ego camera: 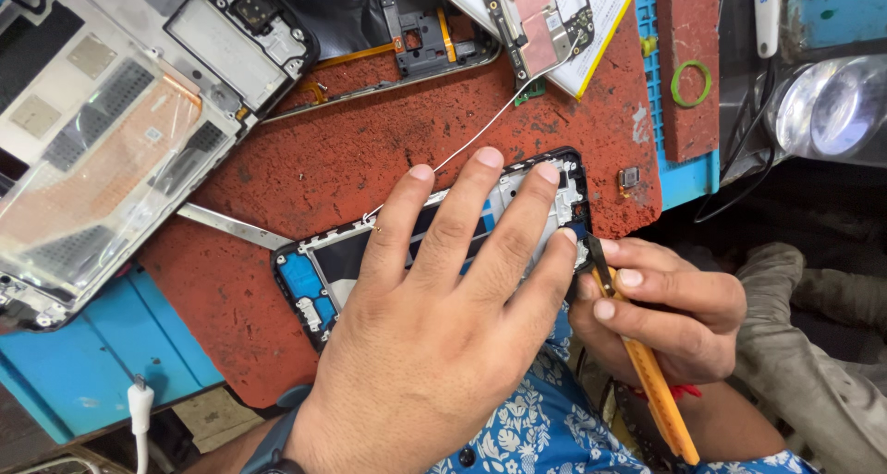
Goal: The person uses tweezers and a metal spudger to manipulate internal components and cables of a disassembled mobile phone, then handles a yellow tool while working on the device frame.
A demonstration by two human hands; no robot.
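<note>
My left hand (443, 317) lies flat over an opened phone frame (305, 280), fingers spread and pressing it onto the worn red mat (370, 151). My right hand (665, 308) grips a yellow-handled tool (661, 391), probably tweezers. Its dark tip touches the frame's right edge near my left little finger. A thin white wire (499, 114) runs from the frame up to a circuit board (545, 21).
A larger disassembled phone back (111, 114) lies at the upper left on a blue mat (83, 363). A metal strip (231, 226) sits beside the frame. A green ring (691, 83), a small loose part (630, 176), a round lamp or lens (832, 104) and a white cable plug (139, 407) are nearby.
</note>
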